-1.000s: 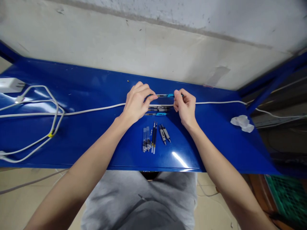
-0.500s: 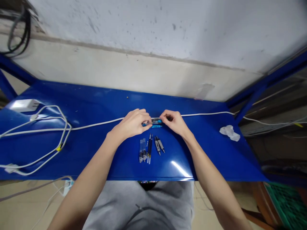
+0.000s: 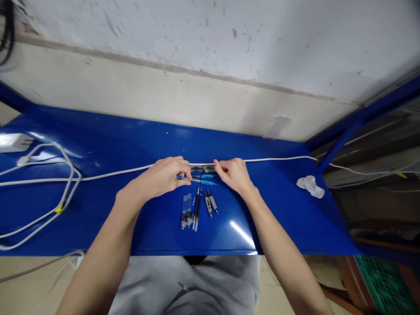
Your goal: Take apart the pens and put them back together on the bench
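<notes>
My left hand (image 3: 164, 177) rests on the blue metal shelf (image 3: 108, 144), its fingers curled and pinched on the left end of a pen with a blue clip (image 3: 200, 180) that lies flat. My right hand (image 3: 233, 173) is curled at the right end of the small row of assembled pens (image 3: 203, 168) lying crosswise beside the white cable (image 3: 114, 173); what its fingers grip is hidden. Nearer to me lie loose pen parts: clear barrels (image 3: 185, 212), dark refills (image 3: 197, 208) and two grey grip tips (image 3: 210, 203).
A white cable runs across the whole shelf. More white cable loops (image 3: 62, 192) and a white adapter (image 3: 13, 142) lie at the left. A crumpled white tissue (image 3: 309, 186) sits at the right. A pale wall rises behind the shelf.
Both hands came down from holding a blue-clip pen in the air and brought it to the shelf beside the other pens. The camera view shifted slightly.
</notes>
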`<state>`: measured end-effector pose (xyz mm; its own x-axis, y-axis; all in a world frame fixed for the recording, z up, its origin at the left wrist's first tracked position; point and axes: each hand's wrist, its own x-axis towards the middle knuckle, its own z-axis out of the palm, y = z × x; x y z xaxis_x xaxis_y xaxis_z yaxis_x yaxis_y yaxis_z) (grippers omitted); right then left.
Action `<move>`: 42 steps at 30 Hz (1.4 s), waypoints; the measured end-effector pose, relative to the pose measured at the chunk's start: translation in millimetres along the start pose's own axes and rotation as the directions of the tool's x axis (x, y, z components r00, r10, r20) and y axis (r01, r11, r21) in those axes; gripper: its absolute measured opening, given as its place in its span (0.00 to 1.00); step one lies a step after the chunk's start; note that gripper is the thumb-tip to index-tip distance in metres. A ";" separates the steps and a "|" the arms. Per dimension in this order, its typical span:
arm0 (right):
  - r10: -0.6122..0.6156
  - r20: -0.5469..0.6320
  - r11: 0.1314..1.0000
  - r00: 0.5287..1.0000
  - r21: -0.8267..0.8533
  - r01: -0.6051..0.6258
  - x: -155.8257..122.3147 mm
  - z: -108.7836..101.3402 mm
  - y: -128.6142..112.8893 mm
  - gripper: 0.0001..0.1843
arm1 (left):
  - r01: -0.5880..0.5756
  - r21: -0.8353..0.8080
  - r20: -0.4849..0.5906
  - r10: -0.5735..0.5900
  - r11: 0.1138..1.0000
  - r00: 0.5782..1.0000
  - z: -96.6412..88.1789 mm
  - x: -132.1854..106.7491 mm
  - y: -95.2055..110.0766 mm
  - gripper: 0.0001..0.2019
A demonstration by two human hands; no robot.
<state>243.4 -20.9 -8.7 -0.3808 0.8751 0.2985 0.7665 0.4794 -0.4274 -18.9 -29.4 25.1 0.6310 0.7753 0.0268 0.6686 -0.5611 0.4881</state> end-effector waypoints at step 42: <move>-0.182 -0.293 0.976 0.939 0.064 0.209 -5.6 7.0 -24.3 0.30 | 0.142 0.181 -0.324 -0.077 0.973 0.943 28.6 -41.9 42.2 0.15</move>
<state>223.3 -36.9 -5.9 -0.3453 0.7150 0.6079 0.6355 0.6548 -0.4091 -5.9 -93.8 19.7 0.4161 0.8682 0.2704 0.8112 -0.4887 0.3211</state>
